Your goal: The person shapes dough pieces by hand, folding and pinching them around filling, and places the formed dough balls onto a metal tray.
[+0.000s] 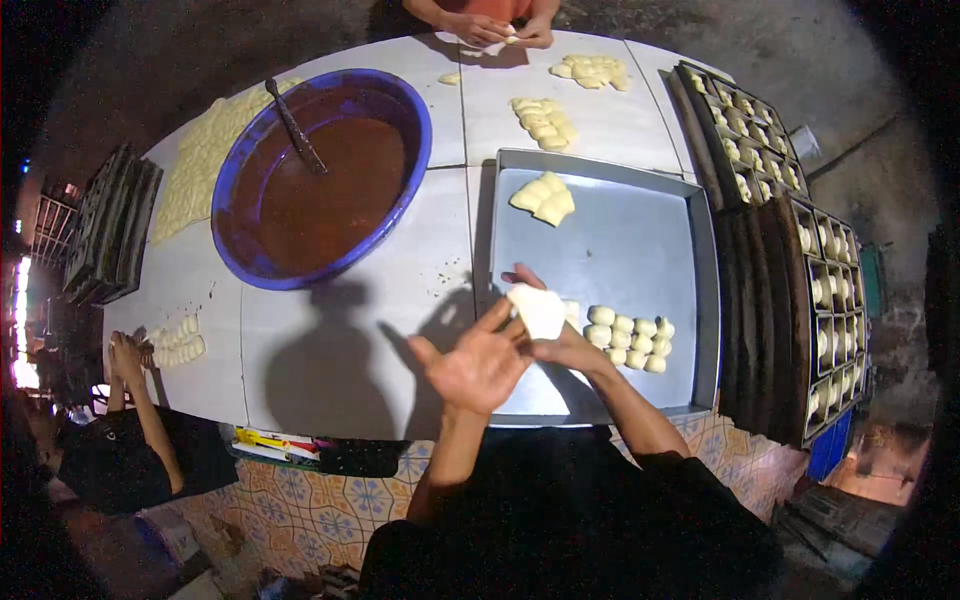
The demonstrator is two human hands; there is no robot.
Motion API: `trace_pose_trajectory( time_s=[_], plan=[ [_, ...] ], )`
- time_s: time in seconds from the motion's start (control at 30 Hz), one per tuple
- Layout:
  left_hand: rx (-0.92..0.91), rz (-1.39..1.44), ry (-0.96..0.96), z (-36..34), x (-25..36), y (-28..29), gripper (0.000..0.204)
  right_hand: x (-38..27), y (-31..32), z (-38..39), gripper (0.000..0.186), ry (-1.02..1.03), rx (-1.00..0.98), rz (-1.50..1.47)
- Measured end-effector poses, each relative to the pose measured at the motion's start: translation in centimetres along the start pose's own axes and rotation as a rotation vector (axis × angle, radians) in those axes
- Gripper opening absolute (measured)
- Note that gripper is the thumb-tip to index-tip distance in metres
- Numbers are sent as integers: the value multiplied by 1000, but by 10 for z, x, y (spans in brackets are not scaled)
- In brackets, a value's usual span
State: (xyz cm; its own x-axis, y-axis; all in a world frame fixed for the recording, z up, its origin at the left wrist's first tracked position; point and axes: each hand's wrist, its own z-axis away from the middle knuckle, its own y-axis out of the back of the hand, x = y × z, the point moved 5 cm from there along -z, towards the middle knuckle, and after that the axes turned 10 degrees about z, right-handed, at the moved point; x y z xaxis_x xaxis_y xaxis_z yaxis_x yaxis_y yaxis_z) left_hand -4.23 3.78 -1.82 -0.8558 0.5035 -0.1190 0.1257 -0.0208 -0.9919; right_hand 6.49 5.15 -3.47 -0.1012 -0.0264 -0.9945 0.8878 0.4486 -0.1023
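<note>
A pale, flattened piece of dough (538, 312) is in my right hand (572, 350), whose thumb and fingers close around it above the front of a shallow metal tray (640, 235). My left hand (475, 368) is open, palm up and thumb spread wide, its fingertips reaching to the dough's left edge. Some of those fingertips are hidden by the dough. Rows of small rounded dough pieces (630, 338) lie in the tray, right of my hands. Toward the tray's far left corner sits a clump of cut dough (543, 198).
Left stands a blue basin (415, 180) of brown paste holding a dark-handled utensil (295, 125). A dough sheet (200, 160) lies behind it. Compartmented moulds (830, 300) with dough are stacked right. One person's hands (500, 30) work opposite; another's (127, 358) at far left.
</note>
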Motion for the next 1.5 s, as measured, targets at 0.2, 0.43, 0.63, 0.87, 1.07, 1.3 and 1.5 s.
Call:
trace_pose_trajectory(
  time_s=[0.2,0.43,0.63,0.87,1.07,1.3,1.5],
  plan=[
    [248,-1490,-392,-93,182,-44,85,23,14,-5,130,-33,102,-13],
    [901,-2075,98,-106,248,-19,89,39,4,-12,112,-42,98,-40],
    [520,-1352,-322,-55,130,-33,98,56,-1,-21,68,-191,163,-663],
    [674,-753,-274,-2,37,4,44,22,1,-9,29,-160,513,88],
    [450,-1334,-286,16,27,5,29,-22,-4,16,34,232,343,804],
    [411,-1200,-214,27,6,25,18,-42,-12,42,25,239,298,708],
    [265,-1678,-410,32,-6,33,23,-3,-1,61,34,-125,361,523]
  ],
)
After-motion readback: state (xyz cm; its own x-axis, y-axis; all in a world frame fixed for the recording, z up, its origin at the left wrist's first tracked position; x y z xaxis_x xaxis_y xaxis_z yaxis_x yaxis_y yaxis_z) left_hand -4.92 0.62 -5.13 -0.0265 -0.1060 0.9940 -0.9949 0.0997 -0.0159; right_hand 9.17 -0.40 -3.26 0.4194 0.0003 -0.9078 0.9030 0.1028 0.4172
